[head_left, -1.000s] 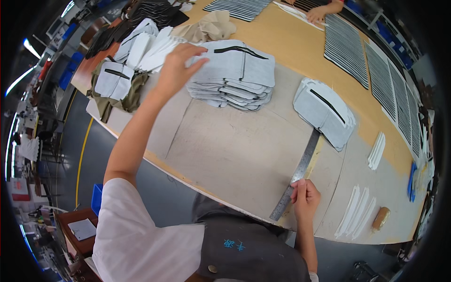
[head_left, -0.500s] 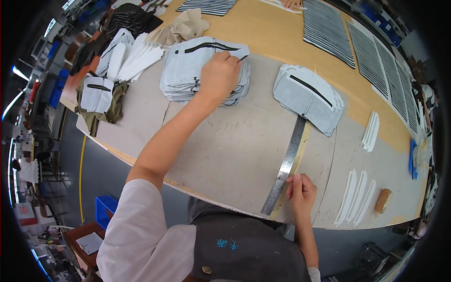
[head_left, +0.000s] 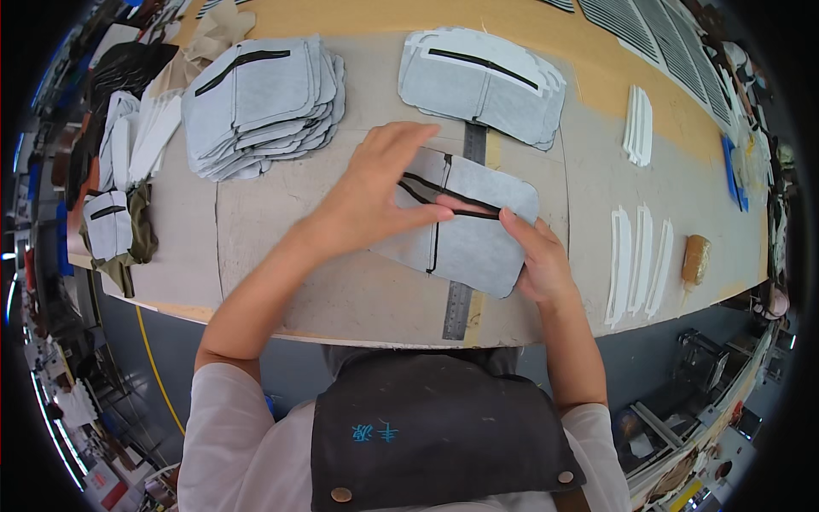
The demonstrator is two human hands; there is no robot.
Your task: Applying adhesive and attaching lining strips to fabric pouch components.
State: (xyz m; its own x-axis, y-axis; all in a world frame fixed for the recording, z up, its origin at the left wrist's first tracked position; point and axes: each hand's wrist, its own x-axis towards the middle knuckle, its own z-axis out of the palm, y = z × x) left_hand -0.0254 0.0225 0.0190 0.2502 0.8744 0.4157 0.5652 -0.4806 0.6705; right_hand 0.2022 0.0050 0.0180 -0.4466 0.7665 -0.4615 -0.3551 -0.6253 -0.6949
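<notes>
A grey fabric panel with a black zipper (head_left: 478, 239) lies flat on the table over a long metal ruler (head_left: 459, 309). My left hand (head_left: 375, 192) rests on the panel's left half, fingers spread and pressing by the zipper. My right hand (head_left: 533, 256) touches the panel's right edge, index finger on the zipper's end. A stack of the same grey panels (head_left: 260, 102) sits to the upper left, and a second stack (head_left: 486, 81) lies just beyond the ruler's far end.
White strips (head_left: 636, 260) lie to the right, more of them (head_left: 636, 124) farther back. A small brown block (head_left: 696, 258) sits near the table's right edge. Folded pieces and dark fabric (head_left: 119, 154) crowd the left end. The table's front edge (head_left: 256, 320) runs under my forearms.
My left hand has brought one grey panel from the left stack down onto the ruler in front of me. My right hand has moved from the ruler onto the panel's right edge.
</notes>
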